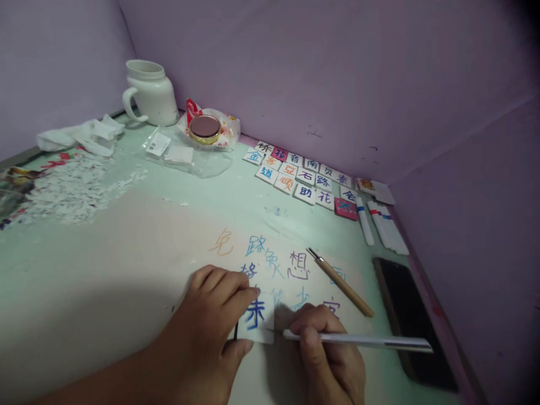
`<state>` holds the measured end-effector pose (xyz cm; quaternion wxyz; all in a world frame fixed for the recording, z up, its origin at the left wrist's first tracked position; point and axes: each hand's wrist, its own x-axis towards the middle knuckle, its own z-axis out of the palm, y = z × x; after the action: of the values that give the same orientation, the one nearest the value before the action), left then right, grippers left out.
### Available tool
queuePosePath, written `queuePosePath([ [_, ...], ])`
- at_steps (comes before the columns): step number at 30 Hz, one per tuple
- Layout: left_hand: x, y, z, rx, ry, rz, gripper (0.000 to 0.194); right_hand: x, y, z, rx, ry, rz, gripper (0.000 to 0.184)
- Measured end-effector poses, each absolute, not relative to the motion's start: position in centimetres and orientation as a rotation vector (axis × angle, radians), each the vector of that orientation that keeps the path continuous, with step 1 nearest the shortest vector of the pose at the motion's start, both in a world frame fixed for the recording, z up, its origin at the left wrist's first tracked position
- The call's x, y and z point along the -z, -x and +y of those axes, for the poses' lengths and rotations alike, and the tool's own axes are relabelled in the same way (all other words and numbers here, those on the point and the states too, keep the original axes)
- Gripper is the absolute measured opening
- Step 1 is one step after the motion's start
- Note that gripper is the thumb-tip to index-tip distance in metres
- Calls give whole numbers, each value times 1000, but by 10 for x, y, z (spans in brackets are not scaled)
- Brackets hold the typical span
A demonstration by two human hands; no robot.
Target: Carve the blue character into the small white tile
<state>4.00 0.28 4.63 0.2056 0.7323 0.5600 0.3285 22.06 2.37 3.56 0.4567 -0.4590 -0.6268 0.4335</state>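
My left hand [219,315] presses a small white square block [264,333] against the paper, thumb on its near edge and fingers along its far left side. The block carries a blue handwritten character, partly covered by the fingers. My right hand [329,354] is closed around a slim, silver-white pen-shaped carving knife [363,340]. Its thin dark tip meets or nearly meets the block's right side; actual contact cannot be made out. A wooden-handled gouge [343,284] lies on the paper [181,242] beyond my right hand, among coloured handwritten characters.
White shavings [80,183] are heaped at left. Behind stand a white mug [154,93] and a round gold-rimmed tin [205,129] by plastic packets [185,160]. Several character tiles [306,175] line the back wall. White markers [386,225] and a dark phone [409,315] lie right.
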Motion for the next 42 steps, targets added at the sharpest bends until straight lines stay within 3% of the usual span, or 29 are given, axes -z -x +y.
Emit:
queuePosePath([
  [12, -42, -38, -2, -916, -2172, 1487, 53, -30, -236, 38, -1283, 1024, -1209, 21],
  [27, -41, -28, 4, -811, -2353, 1409, 54, -39, -226, 34, -1170, 1133, -1434, 29],
  [35, -34, -35, 1, -876, -2250, 1483, 49, -44, -229, 40, -1087, 1060, -1739, 21],
  [42, -34, -35, 2, -882, -2235, 1486, 45, -37, -236, 33, -1270, 1076, -1710, 29],
])
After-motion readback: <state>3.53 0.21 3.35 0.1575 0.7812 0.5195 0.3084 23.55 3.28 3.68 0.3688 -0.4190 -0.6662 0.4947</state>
